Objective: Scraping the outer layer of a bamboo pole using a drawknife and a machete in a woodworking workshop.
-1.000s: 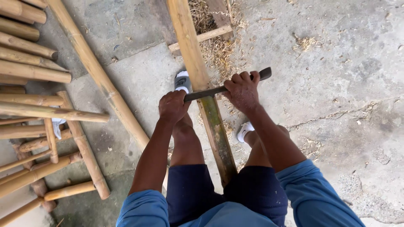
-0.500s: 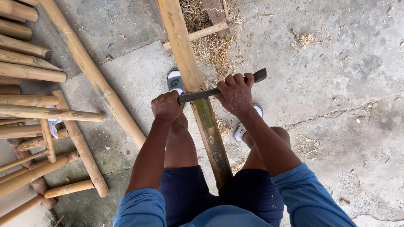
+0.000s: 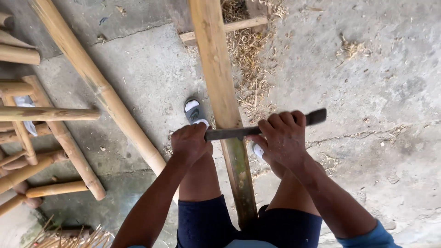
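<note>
Dark blade (image 3: 266,129) laid crosswise on bamboo pole (image 3: 225,115) held between legs; left hand (image 3: 190,143) and right hand (image 3: 285,138) fingers clamped on blade ends. Concrete floor (image 3: 367,82) beneath.

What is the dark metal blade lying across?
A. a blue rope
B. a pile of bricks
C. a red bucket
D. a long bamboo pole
D: the blade, gripped at either end by the left hand and the right hand, lies crosswise on the long bamboo pole that runs up between the person's knees.
</note>
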